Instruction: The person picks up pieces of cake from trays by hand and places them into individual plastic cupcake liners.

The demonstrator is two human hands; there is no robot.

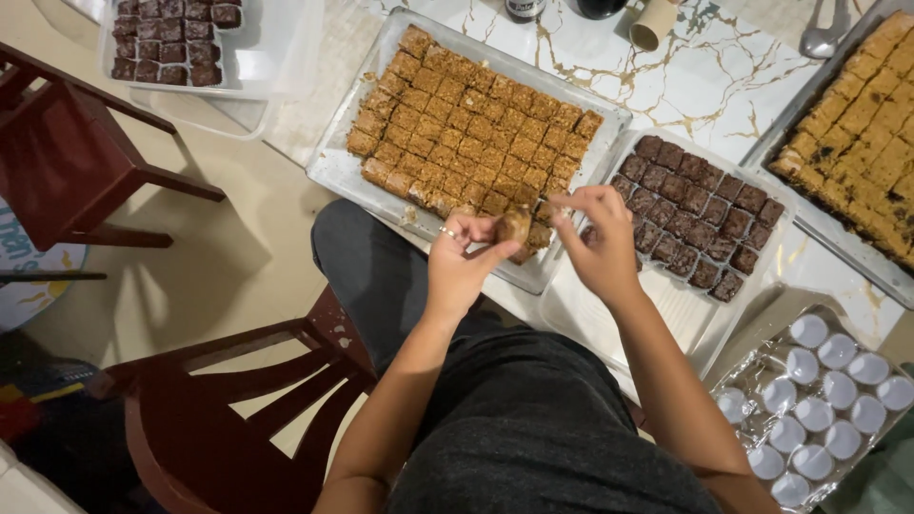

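Person: seated, dark top and dark trousers at 6 o'clock, both forearms reaching up toward the middle of the view.
Left hand [457, 259]: closed in a pinch on a brown square piece [515, 227], a ring on one finger; it sits just past the centre, over the near edge of the large tray.
Right hand [600, 238]: fingers curled, fingertips touching the same piece from the 3 o'clock side; whether it bears the weight cannot be told.
Brown square piece: held between the two hands, raised just above the near corner of the tray, tilted.
Red chair [238, 390]: at 7 o'clock, beside the person's leg, on the pale floor.
Foil pack of small white cups [819, 400]: at 4 o'clock, cups in rows, well apart from the hands.
Large tray [333, 167]: clear, at 12 o'clock, filled with golden-brown squares [466, 133] cut in a grid.
Clear container [666, 314]: at 2 o'clock, just beside the right hand, holding dark brown squares [700, 205] in rows at its far end.
Bench [724, 76]: white marble-patterned with gold veins, carrying the trays.
Second tray of golden squares [862, 133]: at 2 o'clock, far right edge.
Far container of dark squares [171, 38]: at 11 o'clock.
Second red chair [67, 162]: at 9 o'clock.
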